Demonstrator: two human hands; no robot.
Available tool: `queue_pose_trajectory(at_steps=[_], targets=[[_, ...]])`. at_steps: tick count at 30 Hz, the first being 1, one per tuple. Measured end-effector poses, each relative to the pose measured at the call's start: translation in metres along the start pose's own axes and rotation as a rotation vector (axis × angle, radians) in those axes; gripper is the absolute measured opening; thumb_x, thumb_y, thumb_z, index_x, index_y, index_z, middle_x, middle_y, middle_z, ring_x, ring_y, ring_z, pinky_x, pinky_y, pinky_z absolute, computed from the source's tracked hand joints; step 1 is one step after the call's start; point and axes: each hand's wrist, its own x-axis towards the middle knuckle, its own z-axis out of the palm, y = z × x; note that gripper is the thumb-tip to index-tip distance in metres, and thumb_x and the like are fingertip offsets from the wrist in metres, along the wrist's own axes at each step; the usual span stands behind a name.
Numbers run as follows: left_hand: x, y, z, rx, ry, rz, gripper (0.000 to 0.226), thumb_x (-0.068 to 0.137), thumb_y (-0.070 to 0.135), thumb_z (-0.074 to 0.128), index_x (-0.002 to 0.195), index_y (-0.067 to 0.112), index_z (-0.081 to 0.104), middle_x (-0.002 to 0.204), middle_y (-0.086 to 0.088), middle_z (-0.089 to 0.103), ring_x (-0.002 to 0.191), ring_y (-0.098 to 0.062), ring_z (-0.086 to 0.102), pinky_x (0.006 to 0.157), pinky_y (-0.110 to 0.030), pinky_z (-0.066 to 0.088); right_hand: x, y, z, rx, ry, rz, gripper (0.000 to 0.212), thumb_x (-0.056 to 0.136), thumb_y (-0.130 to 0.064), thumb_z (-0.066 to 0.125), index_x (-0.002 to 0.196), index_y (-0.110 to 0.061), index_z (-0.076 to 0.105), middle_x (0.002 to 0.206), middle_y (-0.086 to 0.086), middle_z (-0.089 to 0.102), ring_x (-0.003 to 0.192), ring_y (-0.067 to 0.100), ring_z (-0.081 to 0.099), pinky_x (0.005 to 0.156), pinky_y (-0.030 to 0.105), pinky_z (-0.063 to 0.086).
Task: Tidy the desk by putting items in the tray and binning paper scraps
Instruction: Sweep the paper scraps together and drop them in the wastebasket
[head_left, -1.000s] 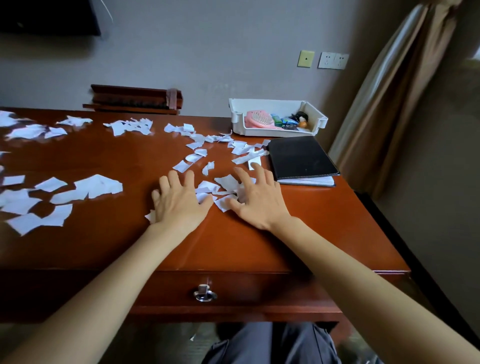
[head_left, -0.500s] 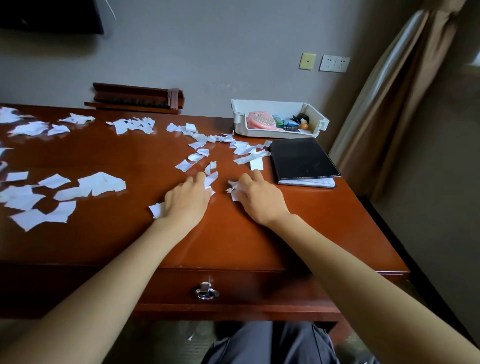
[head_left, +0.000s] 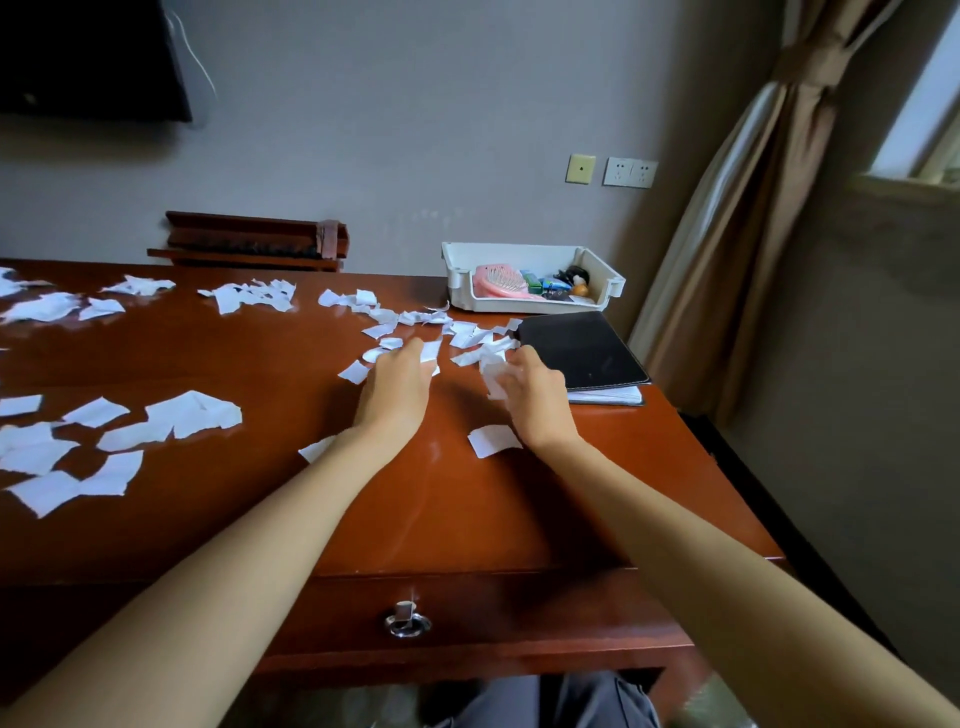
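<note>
Both hands are gathering feather-light, flimsy paper scraps (head_left: 192, 410) scattered over the tabletop (head_left: 260, 499), the right hand (head_left: 535, 400) clutching a crumpled bunch in curled fingers, the left hand (head_left: 395, 389) seemingly pinching several, since loose scooping into a wad is suiting them best.

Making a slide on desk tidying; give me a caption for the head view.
Left hand and right hand gather paper scraps on the desk near the tray.

One tray (head_left: 524, 305), one notebook (head_left: 582, 353), one hairbrush (head_left: 500, 283)
</note>
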Motion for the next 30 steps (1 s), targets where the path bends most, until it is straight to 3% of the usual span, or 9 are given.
queue_pose_trajectory(at_steps=[4, 6, 8, 9, 11, 15, 18, 22, 30], targets=[[-0.007, 0.028, -0.003, -0.069, 0.041, 0.047, 0.042, 0.099, 0.020, 0.041, 0.138, 0.005, 0.041, 0.139, -0.016, 0.049, 0.127, -0.030, 0.047, 0.098, -0.036, 0.045, 0.005, -0.003, -0.025, 0.180, 0.120, 0.065, 0.031, 0.095, -0.005, 0.050, 0.126, -0.004, 0.047, 0.121, 0.019, 0.061, 0.106, 0.031, 0.061, 0.084, 0.035, 0.052], [-0.011, 0.044, 0.000, -0.130, 0.059, 0.075, 0.040, 0.099, 0.020, 0.042, 0.136, 0.005, 0.045, 0.136, -0.017, 0.051, 0.124, -0.030, 0.049, 0.096, -0.036, 0.045, 0.003, 0.004, -0.042, 0.220, 0.159, 0.071, 0.030, 0.095, -0.006, 0.049, 0.125, -0.003, 0.048, 0.120, 0.019, 0.061, 0.101, 0.029, 0.061, 0.072, 0.019, 0.050], [-0.019, 0.060, 0.007, -0.194, 0.048, 0.077, 0.039, 0.099, 0.020, 0.042, 0.134, 0.005, 0.046, 0.136, -0.017, 0.050, 0.126, -0.029, 0.046, 0.097, -0.035, 0.044, -0.005, 0.017, -0.058, 0.217, 0.213, 0.063, 0.025, 0.096, -0.008, 0.049, 0.119, 0.000, 0.051, 0.113, 0.020, 0.062, 0.088, 0.022, 0.055, 0.057, 0.004, 0.037], [-0.025, 0.070, 0.011, -0.221, 0.039, 0.091, 0.038, 0.099, 0.020, 0.043, 0.133, 0.005, 0.047, 0.136, -0.017, 0.050, 0.126, -0.029, 0.045, 0.096, -0.036, 0.044, -0.010, 0.025, -0.067, 0.233, 0.244, 0.063, 0.021, 0.096, -0.007, 0.049, 0.114, 0.001, 0.053, 0.106, 0.019, 0.063, 0.083, 0.019, 0.051, 0.052, 0.009, 0.035], [-0.040, 0.093, 0.023, -0.269, 0.023, 0.138, 0.032, 0.098, 0.018, 0.044, 0.125, 0.004, 0.052, 0.131, -0.019, 0.054, 0.120, -0.031, 0.049, 0.091, -0.038, 0.046, -0.022, 0.047, -0.082, 0.270, 0.317, 0.089, 0.006, 0.094, -0.005, 0.049, 0.096, -0.001, 0.054, 0.084, 0.013, 0.060, 0.077, 0.019, 0.047, 0.056, 0.020, 0.029], [-0.080, 0.145, 0.058, -0.304, -0.103, 0.254, 0.027, 0.097, 0.019, 0.044, 0.110, -0.002, 0.055, 0.115, -0.023, 0.060, 0.111, -0.035, 0.049, 0.077, -0.031, 0.034, -0.059, 0.100, -0.114, 0.286, 0.475, 0.169, 0.018, 0.092, -0.006, 0.050, 0.078, -0.009, 0.040, 0.059, -0.001, 0.045, 0.060, 0.020, 0.043, 0.053, 0.025, 0.034], [-0.116, 0.184, 0.089, -0.353, -0.171, 0.350, 0.024, 0.096, 0.018, 0.047, 0.102, -0.003, 0.056, 0.108, -0.025, 0.062, 0.103, -0.038, 0.050, 0.062, -0.028, 0.022, -0.095, 0.146, -0.138, 0.252, 0.548, 0.233, 0.016, 0.094, -0.010, 0.049, 0.080, -0.008, 0.042, 0.061, -0.003, 0.044, 0.057, 0.014, 0.039, 0.048, 0.015, 0.032], [-0.166, 0.224, 0.138, -0.417, -0.308, 0.453, 0.017, 0.095, 0.014, 0.048, 0.084, 0.001, 0.052, 0.095, -0.027, 0.063, 0.094, -0.041, 0.051, 0.058, -0.026, 0.015, -0.149, 0.211, -0.164, 0.190, 0.629, 0.353, 0.011, 0.094, -0.008, 0.048, 0.083, -0.007, 0.045, 0.061, -0.006, 0.044, 0.054, 0.008, 0.038, 0.049, 0.011, 0.036], [-0.234, 0.250, 0.271, -0.259, -0.661, 0.441, 0.022, 0.095, 0.015, 0.045, 0.098, -0.004, 0.055, 0.103, -0.024, 0.062, 0.097, -0.038, 0.051, 0.060, -0.022, 0.019, -0.233, 0.338, -0.148, 0.122, 0.542, 0.708, 0.011, 0.096, -0.009, 0.044, 0.092, -0.001, 0.050, 0.075, 0.003, 0.053, 0.061, 0.013, 0.046, 0.051, 0.014, 0.034]])
